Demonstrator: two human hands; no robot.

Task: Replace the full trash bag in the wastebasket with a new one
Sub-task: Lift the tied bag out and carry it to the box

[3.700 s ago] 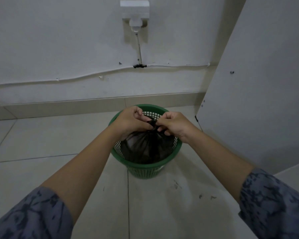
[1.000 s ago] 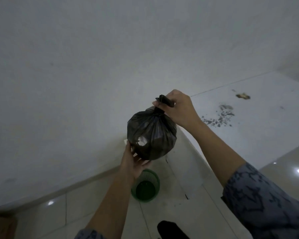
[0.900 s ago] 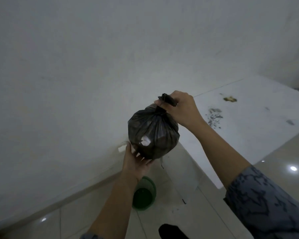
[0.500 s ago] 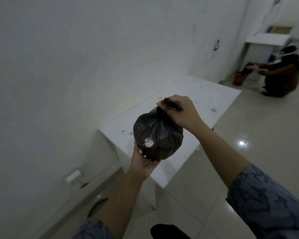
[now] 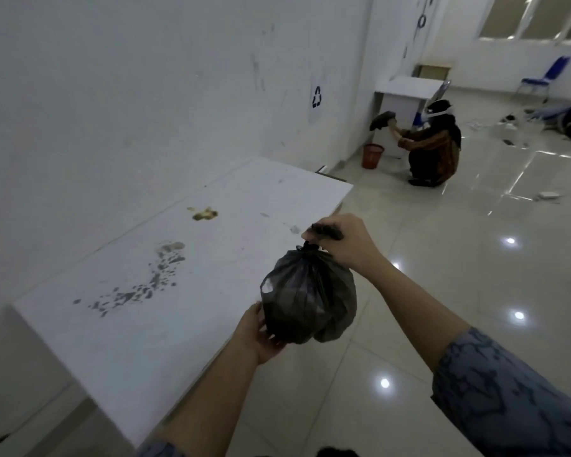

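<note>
My right hand (image 5: 346, 245) grips the tied knot of the full trash bag (image 5: 307, 298) beside the desk (image 5: 178, 258); my left hand (image 5: 257, 331) cups its underside; I'd better carry it level so nothing tears

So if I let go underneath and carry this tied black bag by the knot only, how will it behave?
The black bag looks soft and bulging, so it would probably sag and swing. The right hand grips its knot while the left hand cups the bottom, hinting at some weight.

Stained white table (image 5: 152, 291) against white wall (image 5: 112, 77), glossy tiled floor (image 5: 475, 275)
</note>
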